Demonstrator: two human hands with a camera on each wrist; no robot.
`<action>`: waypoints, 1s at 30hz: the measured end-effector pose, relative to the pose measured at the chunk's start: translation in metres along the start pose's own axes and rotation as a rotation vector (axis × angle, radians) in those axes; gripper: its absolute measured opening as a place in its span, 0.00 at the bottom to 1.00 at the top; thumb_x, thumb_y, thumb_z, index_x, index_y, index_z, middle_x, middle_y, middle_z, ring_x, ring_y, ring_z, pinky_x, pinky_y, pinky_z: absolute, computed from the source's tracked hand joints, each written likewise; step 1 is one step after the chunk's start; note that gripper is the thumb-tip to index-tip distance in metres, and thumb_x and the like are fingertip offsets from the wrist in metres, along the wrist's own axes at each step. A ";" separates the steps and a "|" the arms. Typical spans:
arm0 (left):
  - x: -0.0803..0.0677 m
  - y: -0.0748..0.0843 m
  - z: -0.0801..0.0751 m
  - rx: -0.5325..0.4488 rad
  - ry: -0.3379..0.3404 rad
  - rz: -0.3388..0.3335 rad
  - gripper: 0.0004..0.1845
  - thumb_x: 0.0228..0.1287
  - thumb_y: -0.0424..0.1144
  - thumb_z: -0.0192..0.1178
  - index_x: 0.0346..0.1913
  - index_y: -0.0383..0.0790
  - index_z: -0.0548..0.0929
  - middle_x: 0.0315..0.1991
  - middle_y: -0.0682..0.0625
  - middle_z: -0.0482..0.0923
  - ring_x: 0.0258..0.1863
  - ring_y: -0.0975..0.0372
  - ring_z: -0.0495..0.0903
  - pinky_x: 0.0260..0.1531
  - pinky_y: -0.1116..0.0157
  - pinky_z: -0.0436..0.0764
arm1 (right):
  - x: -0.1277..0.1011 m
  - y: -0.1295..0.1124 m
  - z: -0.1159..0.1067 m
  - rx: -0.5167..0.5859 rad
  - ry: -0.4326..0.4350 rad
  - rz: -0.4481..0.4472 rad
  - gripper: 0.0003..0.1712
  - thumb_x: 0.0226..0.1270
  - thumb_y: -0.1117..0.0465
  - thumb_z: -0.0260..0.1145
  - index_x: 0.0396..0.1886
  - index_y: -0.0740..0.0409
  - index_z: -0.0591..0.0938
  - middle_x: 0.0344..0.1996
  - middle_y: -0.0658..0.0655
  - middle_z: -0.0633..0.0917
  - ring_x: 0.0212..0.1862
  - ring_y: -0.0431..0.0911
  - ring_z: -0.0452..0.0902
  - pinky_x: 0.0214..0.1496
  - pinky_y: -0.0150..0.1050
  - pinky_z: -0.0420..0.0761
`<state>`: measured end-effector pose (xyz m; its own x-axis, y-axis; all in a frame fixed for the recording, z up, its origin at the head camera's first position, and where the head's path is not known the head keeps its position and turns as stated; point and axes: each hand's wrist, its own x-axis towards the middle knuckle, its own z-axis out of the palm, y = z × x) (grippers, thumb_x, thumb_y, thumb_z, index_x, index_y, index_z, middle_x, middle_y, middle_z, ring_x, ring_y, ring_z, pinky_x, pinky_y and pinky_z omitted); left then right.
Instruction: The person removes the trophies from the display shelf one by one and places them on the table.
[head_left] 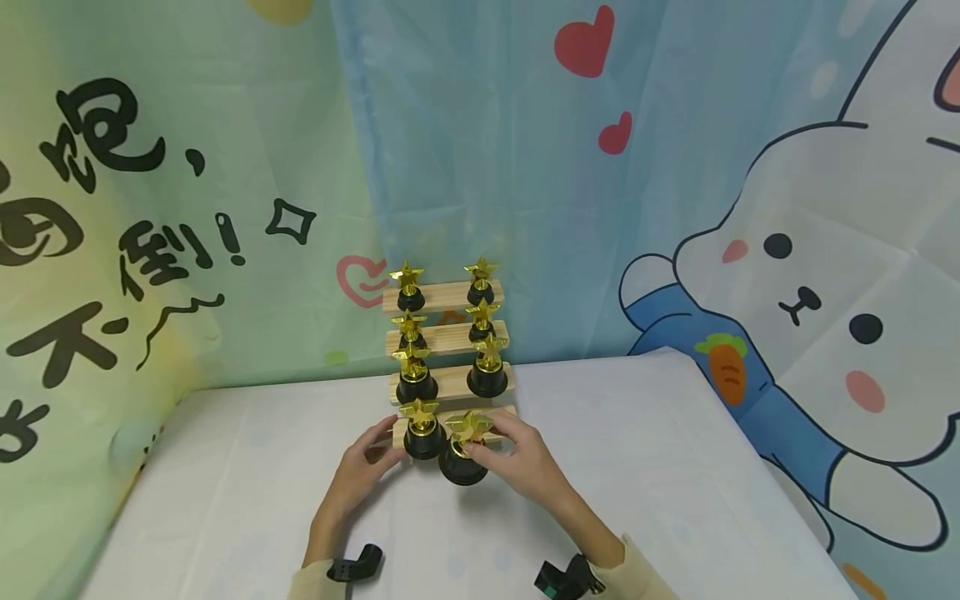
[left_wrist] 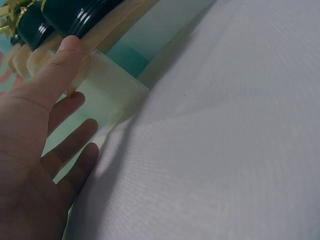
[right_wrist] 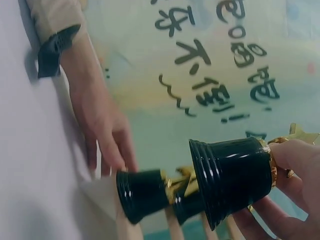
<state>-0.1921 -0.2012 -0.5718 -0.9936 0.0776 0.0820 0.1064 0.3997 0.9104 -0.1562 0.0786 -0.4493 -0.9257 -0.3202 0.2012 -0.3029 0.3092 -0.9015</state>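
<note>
The left hand [head_left: 367, 467] lay at about nine o'clock of the lowest wooden plank [head_left: 399, 433], its fingers straight and loose, the thumb [left_wrist: 62, 60] pressed against the plank's end — steadying rather than grasping. On that plank, just beside the fingertips, stood a star trophy [head_left: 422, 433] on its black base. Behind, toward twelve o'clock, the plank tower [head_left: 447, 337] rose in tiers, each carrying a pair of gold stars.

Just to the right, at about three o'clock of the standing trophy, the right hand [head_left: 521, 458] pinched a second star trophy [head_left: 465, 450] at its gold stem, fingers curled round it. The right wrist view showed its ribbed black base [right_wrist: 230, 177] tilted and clear of the wood, so it seemed to be held just off the plank's right half.

Done well, the step probably called for the base to be levelled before contact and lowered straight down — any sideways nudge could have rocked the neighbour or the stack. The bracing thumb looked useful as a brace on the plank.
</note>
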 end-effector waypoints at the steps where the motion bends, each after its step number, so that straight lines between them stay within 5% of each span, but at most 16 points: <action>1: 0.000 0.000 0.000 0.000 0.001 -0.001 0.35 0.57 0.51 0.68 0.68 0.52 0.72 0.67 0.52 0.73 0.63 0.56 0.76 0.61 0.60 0.77 | -0.001 -0.002 0.001 0.001 -0.007 -0.014 0.15 0.63 0.56 0.69 0.50 0.43 0.83 0.49 0.46 0.83 0.56 0.44 0.77 0.60 0.46 0.79; 10: -0.002 -0.001 -0.001 0.011 0.004 -0.002 0.35 0.57 0.52 0.68 0.68 0.52 0.71 0.66 0.51 0.73 0.62 0.56 0.76 0.60 0.58 0.77 | -0.004 -0.016 0.015 -0.018 -0.037 -0.117 0.19 0.62 0.56 0.70 0.53 0.50 0.82 0.49 0.47 0.84 0.55 0.43 0.78 0.59 0.48 0.79; 20: 0.001 -0.004 0.002 0.021 0.021 -0.009 0.34 0.57 0.49 0.68 0.68 0.53 0.71 0.66 0.51 0.73 0.62 0.55 0.76 0.62 0.54 0.77 | 0.001 -0.008 0.034 0.098 -0.151 -0.009 0.20 0.65 0.54 0.67 0.55 0.54 0.81 0.51 0.54 0.83 0.57 0.49 0.79 0.63 0.53 0.77; 30: -0.009 0.033 -0.003 0.025 -0.008 -0.033 0.33 0.62 0.44 0.66 0.69 0.43 0.69 0.68 0.45 0.71 0.63 0.51 0.75 0.62 0.52 0.76 | 0.000 0.012 0.061 0.136 -0.222 0.109 0.21 0.66 0.55 0.67 0.55 0.58 0.81 0.50 0.58 0.84 0.55 0.50 0.79 0.61 0.53 0.78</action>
<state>-0.1795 -0.1916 -0.5417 -0.9963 0.0708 0.0484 0.0740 0.4247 0.9023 -0.1461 0.0279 -0.4834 -0.8742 -0.4849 0.0248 -0.1573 0.2345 -0.9593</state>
